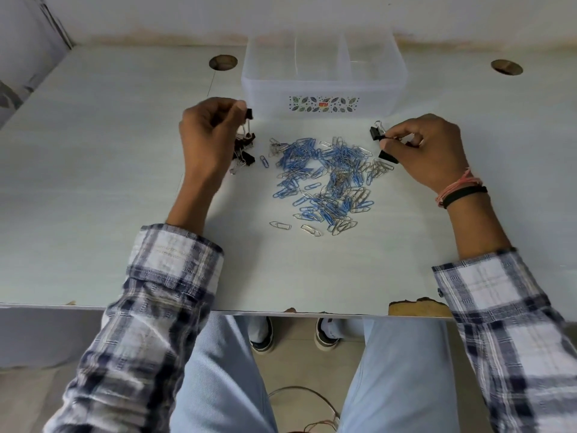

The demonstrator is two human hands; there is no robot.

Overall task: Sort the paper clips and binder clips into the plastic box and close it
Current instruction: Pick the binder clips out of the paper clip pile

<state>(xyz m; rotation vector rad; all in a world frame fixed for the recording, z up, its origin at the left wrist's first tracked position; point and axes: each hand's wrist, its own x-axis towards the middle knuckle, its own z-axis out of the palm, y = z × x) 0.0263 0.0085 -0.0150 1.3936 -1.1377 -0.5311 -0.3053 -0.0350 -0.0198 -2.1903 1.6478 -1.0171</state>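
**Before the plastic box, both hands on binder clips**

Just before the plastic box point(324, 73) on the worktop point(93, 182) lies the paper clip pile point(324, 179). Left of the pile, my left hand point(206, 135) pinches a black binder clip point(249, 114) above more binder clips point(245, 154); right of it, my right hand point(421, 148) pinches another binder clip point(376, 132).

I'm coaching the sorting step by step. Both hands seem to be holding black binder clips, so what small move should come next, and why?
Probably carry the left hand with its binder clips over the plastic box and drop them into one compartment. The box stands open just beyond that hand, its compartments look empty, and the paper clips are still unsorted on the table.
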